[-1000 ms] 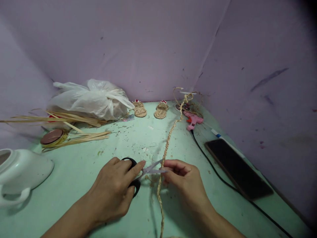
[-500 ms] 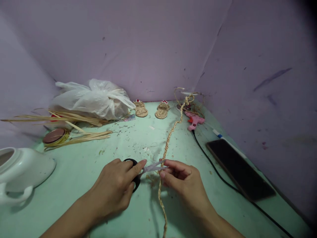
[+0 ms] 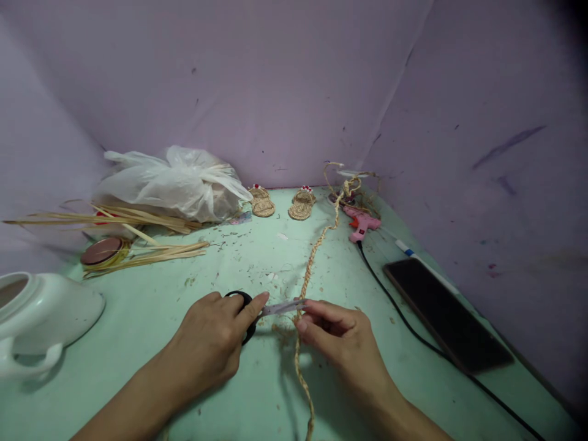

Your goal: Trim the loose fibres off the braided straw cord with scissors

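My left hand [image 3: 218, 334] grips a pair of scissors [image 3: 281, 307] by its black handles, with the index finger laid along the pivot. The blades point right, nearly together, and cross the braided straw cord [image 3: 309, 275]. From a knotted end at the back right, the cord runs toward me past the front edge of the view. My right hand [image 3: 342, 334] pinches the cord between thumb and fingers, just by the blade tips. Whether the blades touch the fibres cannot be made out. Loose fibre bits [image 3: 282, 331] lie below the scissors.
A pink glue gun [image 3: 364, 223] with a black cable and a phone [image 3: 445, 315] lie to the right. Two small woven slippers [image 3: 301, 205] stand by the wall. At left are a white plastic bag [image 3: 184, 184], straw strips [image 3: 160, 251], a round tin [image 3: 103, 251] and a white jug [image 3: 64, 306].
The scissor blades have closed from spread apart to nearly together at the cord. My left hand has shifted slightly up and its fingers have drawn in. My right hand stays at the cord.
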### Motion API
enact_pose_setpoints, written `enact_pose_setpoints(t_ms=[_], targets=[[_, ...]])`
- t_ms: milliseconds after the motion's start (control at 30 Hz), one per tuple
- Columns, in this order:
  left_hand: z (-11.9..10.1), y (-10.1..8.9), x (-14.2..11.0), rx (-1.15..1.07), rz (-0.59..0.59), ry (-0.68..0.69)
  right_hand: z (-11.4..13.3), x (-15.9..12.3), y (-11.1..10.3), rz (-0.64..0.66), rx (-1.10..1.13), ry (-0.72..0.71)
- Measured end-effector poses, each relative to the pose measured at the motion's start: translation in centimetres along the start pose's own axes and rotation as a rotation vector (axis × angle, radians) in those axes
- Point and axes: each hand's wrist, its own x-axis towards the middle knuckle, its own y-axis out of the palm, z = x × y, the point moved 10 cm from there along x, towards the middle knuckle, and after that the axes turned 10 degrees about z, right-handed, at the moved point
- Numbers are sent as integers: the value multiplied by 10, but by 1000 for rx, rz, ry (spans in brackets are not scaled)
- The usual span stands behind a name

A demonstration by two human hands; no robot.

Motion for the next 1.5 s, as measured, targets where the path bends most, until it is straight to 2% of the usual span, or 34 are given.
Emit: enact_pose_setpoints(t_ms=[233, 333, 400, 467, 567, 633, 700, 833, 1033, 1167, 1233, 1333, 1400, 1500], targets=[[-2, 2, 1, 22, -14, 11, -9, 2, 0, 7, 108, 27], [2, 2, 0, -66, -41, -1, -13, 4, 1, 25, 170, 33], [10, -1, -1, -251, -64, -32, -15, 5, -1, 13, 186, 51], [21, -3, -1, -546, -67, -114, -16, 4, -2, -5, 189, 71], [32, 10, -2, -1075, -25, -370, -19, 3, 1, 2, 173, 107], [23, 24, -3, -1379, 11, -515, -21, 1, 7, 26, 158, 124], [6, 35, 0, -1606, 33, -572, -23, -2, 15, 63, 163, 128], [-14, 52, 3, -1858, 12, -626, -22, -4, 24, 129, 187, 120], [-32, 60, 7, -1951, 139, -552, -13, -1, 3, -26, 182, 75], [-43, 56, 10, -1954, 186, -453, -15, 0, 3, -28, 215, 91], [-38, 53, 8, -1840, 202, -447, -14, 1, 1, -36, 209, 81], [-6, 34, -1, -1345, 153, -457, -12, 2, -6, -91, 195, 70], [12, 11, -4, -968, 82, -371, -11, 2, -12, -130, 195, 75], [24, -7, -9, -612, -4, -263, -10, 2, -17, -154, 196, 64]])
